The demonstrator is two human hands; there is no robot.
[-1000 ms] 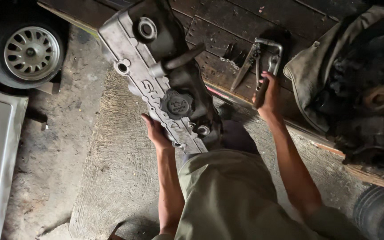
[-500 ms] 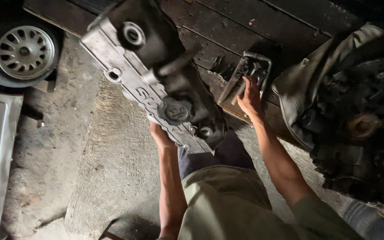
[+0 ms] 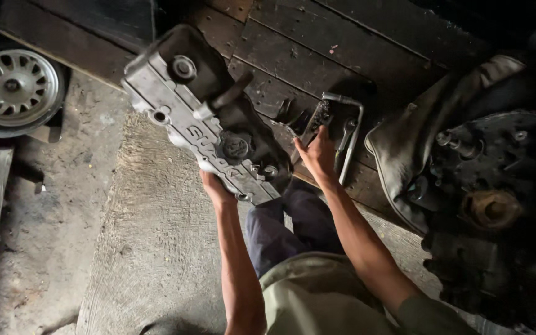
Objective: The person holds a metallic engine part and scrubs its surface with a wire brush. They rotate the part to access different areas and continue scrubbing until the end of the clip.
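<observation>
The grey valve cover [image 3: 206,133] is held tilted above the concrete floor [image 3: 125,248], the left hand [image 3: 215,189] gripping its near end. The right hand [image 3: 319,155] rests fingers spread on a small tray of tools [image 3: 336,127] lying on dark wooden planks [image 3: 317,49]. An engine block [image 3: 497,205] sits right; a car wheel [image 3: 10,87] far left.

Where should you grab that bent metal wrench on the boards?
Probably the long straight shank of the wrench, coming from above on its right side. It lies flat on the wooden boards, bare along that stretch, while the right hand covers the tools to its left.
</observation>
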